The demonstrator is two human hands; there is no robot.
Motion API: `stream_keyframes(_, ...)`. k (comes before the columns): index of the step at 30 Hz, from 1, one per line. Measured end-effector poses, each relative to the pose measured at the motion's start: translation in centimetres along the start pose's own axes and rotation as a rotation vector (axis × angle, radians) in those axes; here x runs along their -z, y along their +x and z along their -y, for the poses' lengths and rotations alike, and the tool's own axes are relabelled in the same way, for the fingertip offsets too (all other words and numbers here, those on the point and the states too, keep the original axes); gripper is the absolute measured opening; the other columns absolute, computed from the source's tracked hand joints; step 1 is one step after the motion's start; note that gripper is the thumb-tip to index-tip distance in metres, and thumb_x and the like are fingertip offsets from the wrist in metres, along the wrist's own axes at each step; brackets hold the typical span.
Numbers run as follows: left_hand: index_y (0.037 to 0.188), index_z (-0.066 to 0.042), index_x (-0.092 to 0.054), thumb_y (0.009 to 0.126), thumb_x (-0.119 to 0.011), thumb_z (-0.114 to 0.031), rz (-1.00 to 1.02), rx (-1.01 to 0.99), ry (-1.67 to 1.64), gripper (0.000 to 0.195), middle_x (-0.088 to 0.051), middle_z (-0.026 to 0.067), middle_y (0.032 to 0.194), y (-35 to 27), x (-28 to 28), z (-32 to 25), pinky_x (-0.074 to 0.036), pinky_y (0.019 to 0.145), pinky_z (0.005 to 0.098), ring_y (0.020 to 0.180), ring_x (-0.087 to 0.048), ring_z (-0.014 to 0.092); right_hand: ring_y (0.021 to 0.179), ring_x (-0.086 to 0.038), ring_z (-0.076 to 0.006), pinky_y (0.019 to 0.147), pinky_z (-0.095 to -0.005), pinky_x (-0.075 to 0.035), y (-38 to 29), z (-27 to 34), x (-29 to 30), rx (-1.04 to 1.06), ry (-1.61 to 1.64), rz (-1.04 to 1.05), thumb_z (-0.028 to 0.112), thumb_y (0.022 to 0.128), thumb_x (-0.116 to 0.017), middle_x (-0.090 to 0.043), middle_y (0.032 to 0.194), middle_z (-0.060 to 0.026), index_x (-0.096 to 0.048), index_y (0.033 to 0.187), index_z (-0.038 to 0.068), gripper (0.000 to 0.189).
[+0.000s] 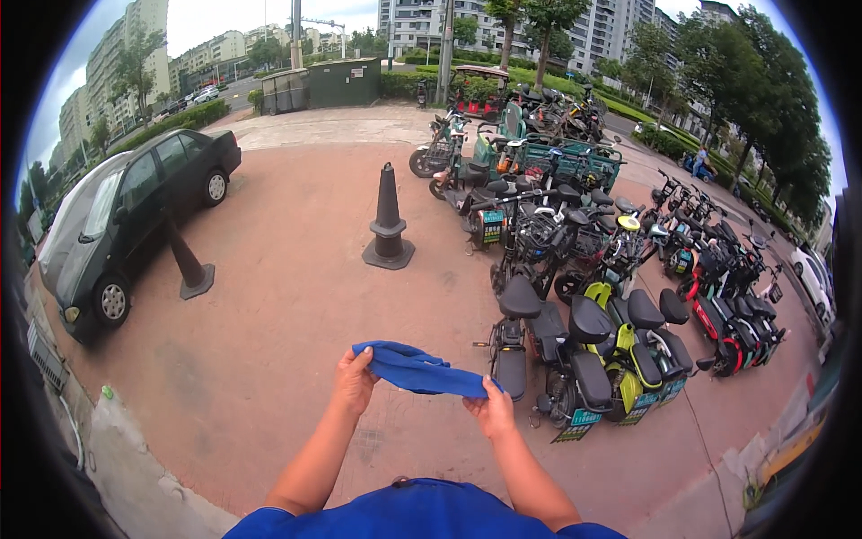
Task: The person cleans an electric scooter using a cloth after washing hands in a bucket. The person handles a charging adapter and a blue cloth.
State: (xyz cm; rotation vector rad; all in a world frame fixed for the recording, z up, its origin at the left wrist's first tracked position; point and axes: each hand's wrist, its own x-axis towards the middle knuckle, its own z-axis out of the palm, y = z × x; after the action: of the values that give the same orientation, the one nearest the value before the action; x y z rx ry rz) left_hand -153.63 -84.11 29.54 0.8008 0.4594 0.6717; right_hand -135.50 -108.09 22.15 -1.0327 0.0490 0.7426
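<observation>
A folded blue cloth (424,369) is stretched between my two hands, in front of my blue shirt. My left hand (355,383) grips its left end, with the thumb on top. The right end is pinched by my right hand (490,405) between thumb and fingers. The cloth's middle hangs loosely above the reddish pavement (283,377), with a few folds along its upper edge. What lies on the cloth's underside is hidden.
A dark traffic cone (388,222) stands ahead, another cone (192,269) at left beside a dark sedan (158,175). Many parked electric scooters (592,377) line the right side. Farther off are a green cargo tricycle (572,158) and a person (700,162) beside a scooter.
</observation>
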Motion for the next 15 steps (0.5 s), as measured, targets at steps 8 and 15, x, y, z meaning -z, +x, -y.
stream_keyframes(8, 0.115, -0.012, -0.061, 0.097, -0.075, -0.017, -0.131, -0.013, -0.08, 0.023, -0.07, 0.0051, 0.106, 17.5, 2.2, -1.7, -0.057, 0.086, 0.0409, 0.097, -0.068, 0.02, 0.109, -0.071, -0.0266, 0.094, -0.0463, -0.059, 16.0, 6.4, -7.1, -0.018, 0.153, 0.197, 0.045, 0.108, -0.056, -0.073, 0.119, -0.0117, -0.064, 0.125, 0.004, 0.045)
stream_keyframes(15, 0.136, -0.006, -0.052, 0.096, -0.066, -0.004, -0.371, 0.184, -0.094, 0.043, -0.06, 0.0133, 0.123, 33.6, 1.0, -0.2, -0.058, 0.084, 0.038, 0.103, -0.065, 0.024, 0.117, -0.067, -0.0303, 0.099, -0.0517, -0.056, 35.8, 10.1, -11.6, -0.103, 0.242, 0.162, 0.042, 0.109, -0.056, -0.069, 0.129, -0.0122, -0.062, 0.129, 0.008, 0.041)
